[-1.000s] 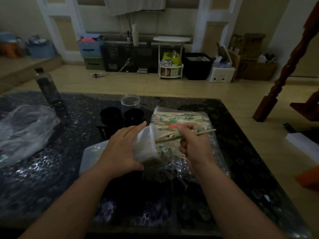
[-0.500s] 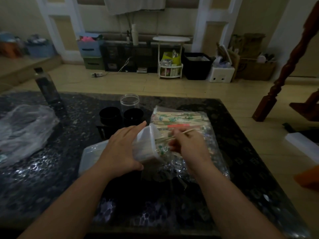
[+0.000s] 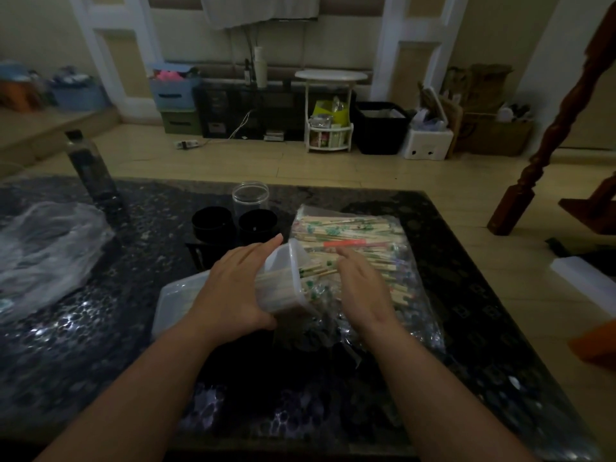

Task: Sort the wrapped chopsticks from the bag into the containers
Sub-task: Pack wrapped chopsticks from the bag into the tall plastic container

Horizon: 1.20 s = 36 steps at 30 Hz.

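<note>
Left grip (image 3: 233, 288) clasps the tilted, part-filled container (image 3: 283, 296); right grip (image 3: 361, 288), fingers straight, seemingly empty though blurred, over the bag (image 3: 418, 315) holding many chopsticks (image 3: 350, 225): much left.

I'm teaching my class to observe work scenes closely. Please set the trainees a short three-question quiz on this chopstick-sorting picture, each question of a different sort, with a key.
1. True or false: the left hand holds the translucent container tipped over, its mouth toward the bag of chopsticks.
2. What stands just behind the two black cups? A. a clear jar; B. a kettle; C. a red bowl.
3. Fill the gap: the dark bottle stands near the far ___ corner of the table.

Key: 1 true; 2 A; 3 left.
</note>
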### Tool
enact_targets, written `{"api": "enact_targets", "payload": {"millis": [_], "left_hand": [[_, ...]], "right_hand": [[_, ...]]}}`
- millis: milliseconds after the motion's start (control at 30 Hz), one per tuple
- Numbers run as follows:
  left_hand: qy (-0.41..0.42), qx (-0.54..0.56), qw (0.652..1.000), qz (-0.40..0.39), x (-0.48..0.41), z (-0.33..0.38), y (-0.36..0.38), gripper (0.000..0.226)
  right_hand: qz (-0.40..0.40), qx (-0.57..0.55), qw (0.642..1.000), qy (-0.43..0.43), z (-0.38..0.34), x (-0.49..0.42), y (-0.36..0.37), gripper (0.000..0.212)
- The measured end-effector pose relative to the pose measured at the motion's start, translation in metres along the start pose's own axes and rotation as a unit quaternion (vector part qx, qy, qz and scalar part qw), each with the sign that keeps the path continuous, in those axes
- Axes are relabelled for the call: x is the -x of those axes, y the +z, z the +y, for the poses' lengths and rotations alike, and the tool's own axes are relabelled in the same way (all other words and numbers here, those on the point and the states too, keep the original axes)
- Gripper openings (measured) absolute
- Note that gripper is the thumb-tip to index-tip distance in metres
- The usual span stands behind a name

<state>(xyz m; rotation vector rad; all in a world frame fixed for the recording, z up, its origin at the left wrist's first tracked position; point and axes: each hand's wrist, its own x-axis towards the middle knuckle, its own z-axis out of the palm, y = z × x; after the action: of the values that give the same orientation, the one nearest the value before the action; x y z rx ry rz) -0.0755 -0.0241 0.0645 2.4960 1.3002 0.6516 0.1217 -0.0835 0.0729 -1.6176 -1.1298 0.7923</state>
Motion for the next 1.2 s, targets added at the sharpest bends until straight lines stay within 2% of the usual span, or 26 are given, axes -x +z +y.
{"api": "enact_targets", "payload": {"millis": [67, 167, 200, 267, 367, 467, 600, 733, 833, 900, 933, 1033, 1133, 1200], "left_hand": [[-0.004, 0.003, 1.000, 0.003, 0.001, 0.001, -0.001, 0.129], [-0.009, 0.004, 1.000, 0.007, 0.001, 0.001, -0.002, 0.128], [-0.011, 0.003, 1.000, 0.009, 0.001, 0.000, -0.002, 0.128], [-0.016, 0.003, 1.000, 0.017, 0.001, 0.000, -0.003, 0.128], [-0.027, 0.010, 0.999, 0.039, 0.001, 0.000, -0.004, 0.127], [-0.030, 0.022, 0.998, 0.055, 0.000, -0.002, -0.006, 0.127], [-0.032, 0.023, 0.997, 0.059, 0.000, -0.004, -0.005, 0.127], [-0.033, 0.016, 0.998, 0.050, 0.001, -0.001, -0.005, 0.127], [-0.035, 0.015, 0.998, 0.051, 0.001, -0.001, -0.006, 0.127], [-0.036, 0.020, 0.998, 0.052, 0.001, -0.001, -0.006, 0.127], [-0.035, 0.021, 0.998, 0.054, 0.001, -0.001, -0.006, 0.127], [-0.040, 0.028, 0.997, 0.058, 0.001, -0.003, -0.006, 0.127], [-0.041, 0.025, 0.997, 0.058, 0.000, -0.003, -0.006, 0.128], [-0.042, 0.024, 0.997, 0.054, 0.000, -0.004, -0.006, 0.128]], "right_hand": [[-0.013, 0.037, 0.999, -0.018, 0.000, 0.000, -0.002, 0.045], [-0.124, 0.030, 0.992, -0.014, -0.002, 0.000, -0.005, 0.038], [-0.133, 0.023, 0.991, -0.018, -0.002, -0.001, -0.006, 0.037], [-0.070, 0.029, 0.997, -0.028, 0.004, -0.006, -0.009, 0.035], [0.022, 0.119, 0.992, -0.019, 0.012, -0.016, -0.020, 0.018], [0.003, 0.193, 0.981, 0.016, 0.017, -0.019, -0.031, 0.025], [-0.075, 0.363, 0.926, 0.063, 0.023, -0.017, -0.038, 0.025], [-0.131, 0.413, 0.895, 0.108, 0.031, -0.017, -0.036, 0.017], [-0.140, 0.451, 0.875, 0.107, 0.031, -0.013, -0.032, 0.015], [-0.131, 0.493, 0.855, 0.095, 0.032, -0.008, -0.030, 0.006], [-0.123, 0.513, 0.845, 0.095, 0.035, -0.006, -0.029, 0.007], [-0.090, 0.531, 0.830, 0.144, 0.044, -0.002, -0.026, 0.031], [-0.099, 0.486, 0.844, 0.204, 0.053, -0.001, -0.023, 0.045], [-0.097, 0.476, 0.852, 0.192, 0.059, -0.002, -0.022, 0.041]]}}
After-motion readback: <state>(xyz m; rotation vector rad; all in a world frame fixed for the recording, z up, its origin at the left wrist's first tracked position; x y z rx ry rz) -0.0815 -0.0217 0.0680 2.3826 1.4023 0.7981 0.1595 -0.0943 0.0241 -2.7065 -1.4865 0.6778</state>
